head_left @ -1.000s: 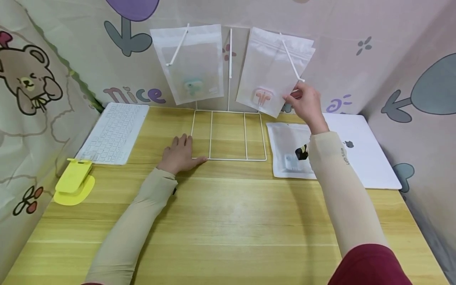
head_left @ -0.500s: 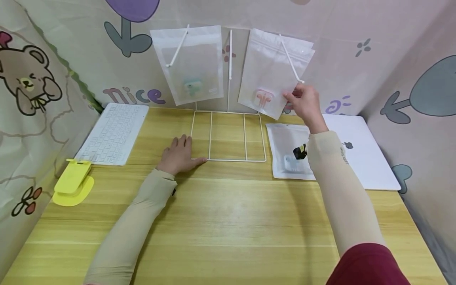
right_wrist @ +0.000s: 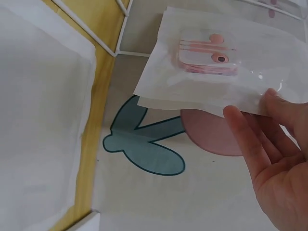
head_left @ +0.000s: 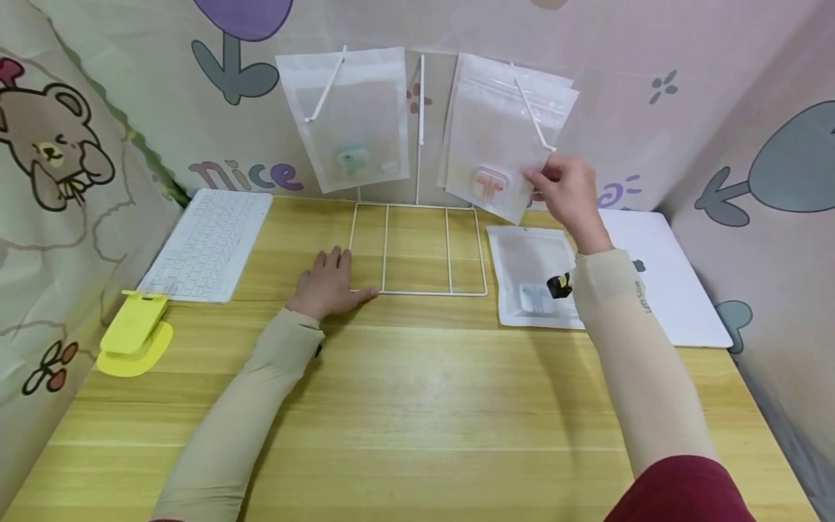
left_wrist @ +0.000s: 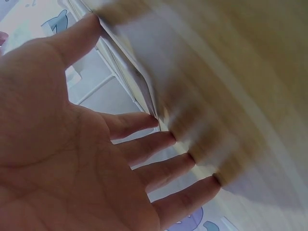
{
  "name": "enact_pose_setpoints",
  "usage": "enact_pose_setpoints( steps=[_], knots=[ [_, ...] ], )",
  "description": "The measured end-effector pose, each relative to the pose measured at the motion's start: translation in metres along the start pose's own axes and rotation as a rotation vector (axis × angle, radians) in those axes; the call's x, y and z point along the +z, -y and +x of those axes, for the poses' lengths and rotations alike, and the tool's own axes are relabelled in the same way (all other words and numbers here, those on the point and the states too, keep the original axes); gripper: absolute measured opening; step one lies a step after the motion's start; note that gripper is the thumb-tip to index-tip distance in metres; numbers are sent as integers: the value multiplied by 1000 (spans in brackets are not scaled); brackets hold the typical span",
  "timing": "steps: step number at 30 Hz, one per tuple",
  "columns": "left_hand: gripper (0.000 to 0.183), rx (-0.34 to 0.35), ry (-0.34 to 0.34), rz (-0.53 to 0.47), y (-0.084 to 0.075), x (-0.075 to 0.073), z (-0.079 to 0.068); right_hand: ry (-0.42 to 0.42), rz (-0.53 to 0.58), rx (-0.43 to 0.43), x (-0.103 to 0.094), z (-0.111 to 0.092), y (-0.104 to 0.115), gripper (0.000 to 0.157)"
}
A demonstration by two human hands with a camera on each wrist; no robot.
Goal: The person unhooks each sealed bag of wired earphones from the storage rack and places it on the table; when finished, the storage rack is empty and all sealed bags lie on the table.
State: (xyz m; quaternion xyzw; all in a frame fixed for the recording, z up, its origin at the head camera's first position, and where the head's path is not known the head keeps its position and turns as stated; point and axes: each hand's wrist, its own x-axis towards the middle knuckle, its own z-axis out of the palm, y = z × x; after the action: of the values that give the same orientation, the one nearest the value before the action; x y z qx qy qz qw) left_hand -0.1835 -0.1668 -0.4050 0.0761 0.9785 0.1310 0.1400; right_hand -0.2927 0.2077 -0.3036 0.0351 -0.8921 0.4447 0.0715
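Observation:
A white wire rack (head_left: 433,293) stands on the table with long hooks at its back. Two white zip bags hang on the right hook (head_left: 531,105), one behind the other; pink earphones in a clear case (head_left: 491,184) show through the front bag (head_left: 499,145). My right hand (head_left: 569,190) pinches this front bag by its right edge, just below the hook's tip. In the right wrist view the thumb (right_wrist: 281,103) lies on the bag's face. My left hand (head_left: 322,286) rests with spread fingers at the rack's front left corner, thumb along the front wire.
Another bag (head_left: 352,87) with a pale green item hangs on the left hook; the middle hook (head_left: 422,101) is bare. A bag (head_left: 531,254) lies right of the rack, beside a laptop (head_left: 678,290). At left are a keyboard (head_left: 209,243) and a yellow folding stand (head_left: 133,333).
My right hand has shifted slightly right, drawing the front bag's lower part right and away from the bag behind it. The left hand has stayed put.

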Motion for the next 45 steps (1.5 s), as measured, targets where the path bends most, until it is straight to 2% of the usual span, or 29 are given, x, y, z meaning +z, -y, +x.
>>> enact_pose_setpoints(
  steps=[4, 11, 29, 40, 45],
  knots=[
    [99, 0, -3, -6, 0, 1, 1, 0, -18, -79, -6, -8, -1, 27],
    [99, 1, -3, 2, 1, 0, 2, 43, -45, -74, -17, -24, 0, 32],
    [100, -8, 16, -11, 0, 0, 1, 14, -86, -278, -33, -60, 3, 18],
    [100, -3, 11, 11, 2, 0, 0, 22, -52, -324, -38, -87, 3, 10],
    [100, 2, 12, 16, 1, 0, 0, 9, -86, -354, -42, -94, 7, 8]
  ],
)
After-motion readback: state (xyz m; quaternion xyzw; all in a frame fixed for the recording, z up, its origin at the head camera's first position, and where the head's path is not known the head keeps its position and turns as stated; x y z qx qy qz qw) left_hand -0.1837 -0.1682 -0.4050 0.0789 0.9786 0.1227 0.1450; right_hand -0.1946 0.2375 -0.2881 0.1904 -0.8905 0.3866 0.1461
